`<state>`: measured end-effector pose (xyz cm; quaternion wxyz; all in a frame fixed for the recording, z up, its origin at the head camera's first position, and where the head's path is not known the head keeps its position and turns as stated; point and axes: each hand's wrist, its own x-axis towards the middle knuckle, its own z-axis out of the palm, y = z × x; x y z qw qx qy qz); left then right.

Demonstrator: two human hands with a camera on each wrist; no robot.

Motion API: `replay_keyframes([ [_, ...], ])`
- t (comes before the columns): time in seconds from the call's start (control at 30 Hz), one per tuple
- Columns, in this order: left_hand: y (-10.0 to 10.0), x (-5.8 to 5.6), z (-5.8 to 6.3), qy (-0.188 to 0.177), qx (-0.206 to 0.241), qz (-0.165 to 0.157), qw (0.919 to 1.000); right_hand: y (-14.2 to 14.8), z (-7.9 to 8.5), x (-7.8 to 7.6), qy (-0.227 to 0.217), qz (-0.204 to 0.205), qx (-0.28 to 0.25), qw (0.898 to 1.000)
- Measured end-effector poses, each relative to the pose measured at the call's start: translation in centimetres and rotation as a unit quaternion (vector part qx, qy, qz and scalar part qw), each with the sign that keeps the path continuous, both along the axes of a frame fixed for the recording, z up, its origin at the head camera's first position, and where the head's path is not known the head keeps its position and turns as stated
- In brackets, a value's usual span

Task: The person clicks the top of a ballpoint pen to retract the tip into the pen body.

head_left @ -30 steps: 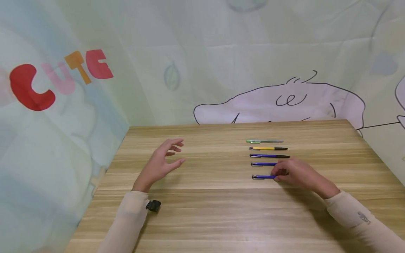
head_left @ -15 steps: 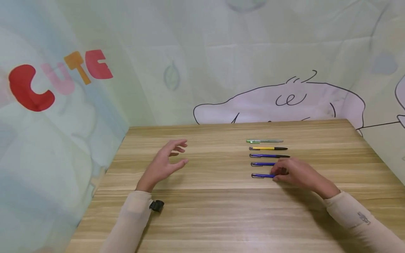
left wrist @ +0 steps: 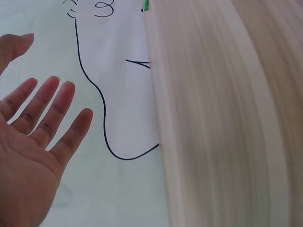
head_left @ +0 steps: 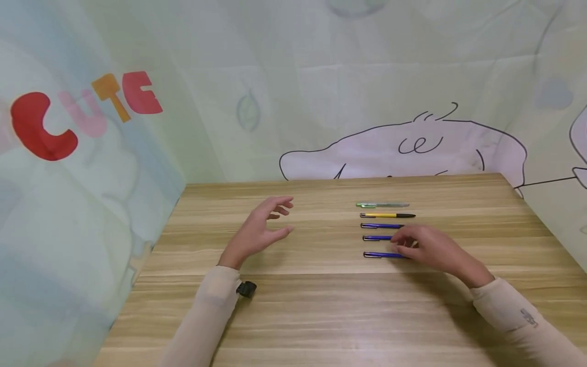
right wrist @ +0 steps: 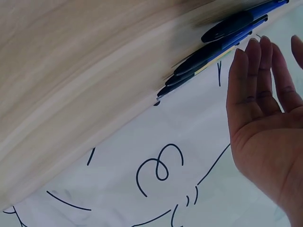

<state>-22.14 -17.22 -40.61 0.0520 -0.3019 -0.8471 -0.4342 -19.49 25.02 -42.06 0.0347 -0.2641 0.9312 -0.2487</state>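
Several pens lie one behind another in a row across the right half of the table, roughly parallel. Farthest is a clear green pen (head_left: 382, 205), then a yellow pen (head_left: 385, 215) with a black tip. Nearer come a first blue pen (head_left: 380, 225), a second blue pen (head_left: 377, 238) and the nearest blue pen (head_left: 380, 255). My right hand (head_left: 433, 250) hovers with relaxed fingers over the tip ends of the nearer blue pens, hiding them in the head view. Left of the row, my left hand (head_left: 257, 232) is held above the table, fingers spread and holding nothing.
The wood-grain table (head_left: 298, 316) meets a printed cloth backdrop (head_left: 220, 102) at its back and left edges. A black wrist device (head_left: 247, 289) sits at the left cuff.
My left hand has moved to the right, toward the pens. The nearest blue pen shifted slightly away from me, and my right fingers have let go of it.
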Motion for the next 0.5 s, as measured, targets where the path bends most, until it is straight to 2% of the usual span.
replay_keyframes([
  [0.4, 3.8, -1.0, 0.4, 0.004, 0.001, -0.023, 0.9997, -1.1, 0.4, -0.4, 0.003, -0.054, -0.063, 0.997],
  [0.5, 4.9, -1.1, 0.6, 0.008, -0.003, -0.029, 0.9996, -1.6, 0.9, -0.4, -0.010, -0.063, -0.080, 0.995],
])
